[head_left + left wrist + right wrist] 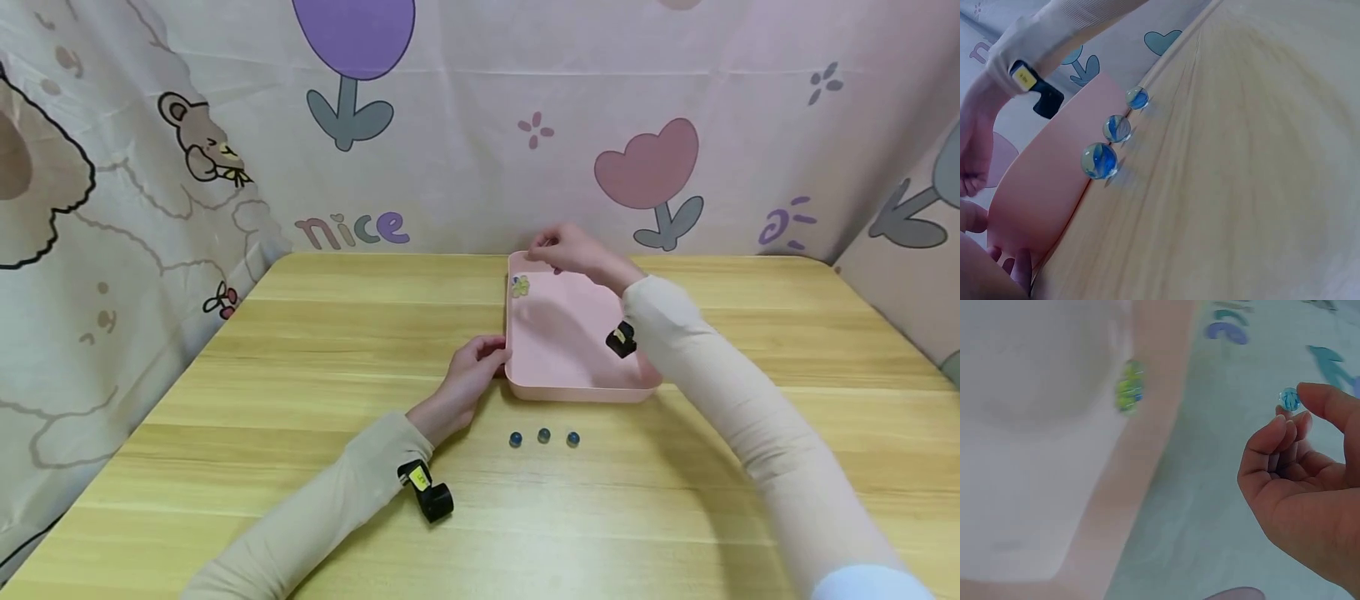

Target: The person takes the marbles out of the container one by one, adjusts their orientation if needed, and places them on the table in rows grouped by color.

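Observation:
A shallow pink tray [577,333] lies on the table. My left hand [472,371] holds its left wall near the front corner; in the left wrist view, fingertips [1021,265] lie against the pink wall. My right hand [573,250] is over the tray's far left part. Between its thumb and a finger it pinches a clear blue marble [1289,399], seen in the right wrist view. A small yellow-green piece [521,287] with a bit of blue sits inside the tray by the left wall; its exact kind is blurred.
Three clear marbles with blue swirls, among them the left one [515,439], the middle one [543,435] and the right one [573,438], lie in a row in front of the tray. A patterned curtain [465,167] hangs behind the wooden table [360,325].

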Demonstrator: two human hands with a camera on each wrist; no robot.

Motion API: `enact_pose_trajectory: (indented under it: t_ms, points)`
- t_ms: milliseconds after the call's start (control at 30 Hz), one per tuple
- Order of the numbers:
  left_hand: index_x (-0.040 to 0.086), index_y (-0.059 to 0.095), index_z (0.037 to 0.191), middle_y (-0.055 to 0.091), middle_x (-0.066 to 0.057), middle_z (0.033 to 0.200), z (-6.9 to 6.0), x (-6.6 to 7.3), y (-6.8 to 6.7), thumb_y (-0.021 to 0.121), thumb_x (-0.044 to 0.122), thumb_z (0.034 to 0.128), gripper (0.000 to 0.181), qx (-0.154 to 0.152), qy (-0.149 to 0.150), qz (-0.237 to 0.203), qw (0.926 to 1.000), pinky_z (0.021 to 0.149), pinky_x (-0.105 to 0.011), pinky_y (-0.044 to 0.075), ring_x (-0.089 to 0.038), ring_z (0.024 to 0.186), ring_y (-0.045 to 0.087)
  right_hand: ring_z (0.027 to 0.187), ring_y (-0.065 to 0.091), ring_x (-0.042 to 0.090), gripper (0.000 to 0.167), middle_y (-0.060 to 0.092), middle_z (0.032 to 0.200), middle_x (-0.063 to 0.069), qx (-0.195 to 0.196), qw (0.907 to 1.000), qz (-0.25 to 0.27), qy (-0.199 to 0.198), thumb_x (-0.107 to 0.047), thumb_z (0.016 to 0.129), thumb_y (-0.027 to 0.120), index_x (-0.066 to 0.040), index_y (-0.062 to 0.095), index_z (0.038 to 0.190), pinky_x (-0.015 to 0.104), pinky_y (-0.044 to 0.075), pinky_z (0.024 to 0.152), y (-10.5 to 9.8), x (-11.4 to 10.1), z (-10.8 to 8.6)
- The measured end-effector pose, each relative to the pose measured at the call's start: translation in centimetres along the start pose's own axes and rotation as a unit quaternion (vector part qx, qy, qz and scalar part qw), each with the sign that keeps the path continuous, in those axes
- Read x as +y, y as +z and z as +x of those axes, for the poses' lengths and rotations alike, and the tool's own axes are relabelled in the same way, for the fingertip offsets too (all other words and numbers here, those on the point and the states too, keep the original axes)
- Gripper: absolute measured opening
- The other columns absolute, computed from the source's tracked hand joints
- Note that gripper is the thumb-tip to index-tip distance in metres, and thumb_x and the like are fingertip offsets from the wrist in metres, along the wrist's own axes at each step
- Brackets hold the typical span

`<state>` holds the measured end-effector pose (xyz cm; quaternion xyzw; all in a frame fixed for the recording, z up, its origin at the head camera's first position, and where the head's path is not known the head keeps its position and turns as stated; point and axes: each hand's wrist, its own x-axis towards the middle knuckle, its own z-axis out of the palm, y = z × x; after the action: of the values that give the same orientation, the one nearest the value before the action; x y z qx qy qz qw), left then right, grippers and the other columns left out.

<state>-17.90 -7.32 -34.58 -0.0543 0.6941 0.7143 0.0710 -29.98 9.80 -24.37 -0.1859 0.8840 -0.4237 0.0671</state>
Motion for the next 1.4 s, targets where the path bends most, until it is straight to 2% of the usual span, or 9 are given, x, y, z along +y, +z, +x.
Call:
enact_pose_trajectory:
  t_ms: [133, 333, 500, 667, 867, 1033, 1133, 1400]
  points:
    - [-0.002, 0.055, 0.126, 0.057, -0.014, 0.118, 0.0, 0.0, 0.0, 0.057, 0.007, 0.0953, 0.032, 0.002, -0.004, -0.001, 1.0000, 0.092, -0.033, 0.047, -0.022, 0.099, 0.057, 0.067, 0.047, 0.014, 0.020, 0.053, 0.077, 0.007, 0.009, 0.9995, 0.029, -0.006, -0.016, 0.093, 0.062, 0.002, 0.063, 0.102, 0.024, 0.045, 0.061, -0.7, -0.5, -1.2]
    - [0.000, 0.056, 0.127, 0.056, -0.013, 0.120, 0.1, 0.1, 0.0, 0.058, 0.010, 0.0958, 0.032, 0.001, -0.010, 0.004, 0.9999, 0.095, -0.033, 0.046, -0.023, 0.103, 0.056, 0.069, 0.049, 0.018, 0.022, 0.053, 0.074, 0.003, 0.036, 0.9989, 0.028, -0.009, -0.023, 0.094, 0.063, -0.004, 0.063, 0.103, 0.028, 0.043, 0.065, -1.3, -0.7, -3.5]
    - [0.001, 0.055, 0.127, 0.056, -0.012, 0.120, 0.0, 0.2, 0.0, 0.058, 0.009, 0.0960, 0.032, -0.001, -0.017, 0.001, 0.9999, 0.094, -0.033, 0.046, -0.023, 0.102, 0.056, 0.068, 0.050, 0.027, 0.018, 0.055, 0.070, 0.003, 0.051, 0.9973, 0.031, -0.043, -0.019, 0.093, 0.065, -0.003, 0.064, 0.099, 0.030, 0.043, 0.063, -0.9, -0.7, -5.4]
    - [0.000, 0.055, 0.127, 0.056, -0.013, 0.120, 0.0, 0.3, 0.0, 0.057, 0.009, 0.0961, 0.032, -0.002, -0.015, 0.002, 0.9999, 0.094, -0.033, 0.047, -0.023, 0.102, 0.056, 0.067, 0.050, 0.025, 0.017, 0.056, 0.071, 0.005, 0.049, 0.9951, 0.051, -0.068, -0.018, 0.091, 0.066, -0.002, 0.064, 0.100, 0.028, 0.043, 0.063, -0.4, -0.8, -6.7]
    - [0.000, 0.055, 0.128, 0.056, -0.013, 0.120, 0.0, 0.2, 0.0, 0.057, 0.008, 0.0961, 0.033, -0.003, -0.013, 0.004, 0.9999, 0.094, -0.033, 0.047, -0.023, 0.103, 0.056, 0.072, 0.054, 0.032, 0.019, 0.058, 0.075, 0.007, 0.033, 0.9942, 0.067, -0.077, -0.017, 0.093, 0.065, -0.001, 0.063, 0.102, 0.027, 0.048, 0.066, 0.0, -0.6, -7.3]
    - [-0.002, 0.054, 0.127, 0.056, -0.014, 0.120, 0.1, 0.1, 0.0, 0.057, 0.007, 0.0957, 0.033, -0.004, -0.007, -0.003, 1.0000, 0.094, -0.033, 0.047, -0.023, 0.103, 0.056, 0.071, 0.055, 0.026, 0.022, 0.059, 0.077, 0.007, 0.022, 0.9952, 0.060, -0.074, -0.018, 0.093, 0.064, 0.000, 0.062, 0.105, 0.031, 0.051, 0.072, 0.1, -0.2, -7.3]
    - [-0.002, 0.054, 0.127, 0.056, -0.014, 0.120, 0.1, 0.1, 0.1, 0.057, 0.007, 0.0957, 0.033, -0.005, -0.006, -0.006, 1.0000, 0.094, -0.033, 0.047, -0.023, 0.102, 0.056, 0.070, 0.054, 0.025, 0.022, 0.058, 0.076, 0.006, 0.017, 0.9953, 0.062, -0.072, -0.019, 0.093, 0.064, -0.001, 0.062, 0.106, 0.031, 0.050, 0.072, 0.1, 0.0, -7.4]
    - [-0.002, 0.054, 0.128, 0.056, -0.014, 0.121, -0.1, 0.0, 0.0, 0.057, 0.008, 0.0960, 0.033, -0.002, -0.007, -0.002, 1.0000, 0.095, -0.033, 0.046, -0.024, 0.104, 0.055, 0.068, 0.054, 0.021, 0.023, 0.056, 0.072, 0.002, 0.018, 0.9925, 0.098, -0.072, -0.019, 0.093, 0.065, 0.000, 0.063, 0.105, 0.029, 0.048, 0.074, -0.3, -0.4, -7.9]
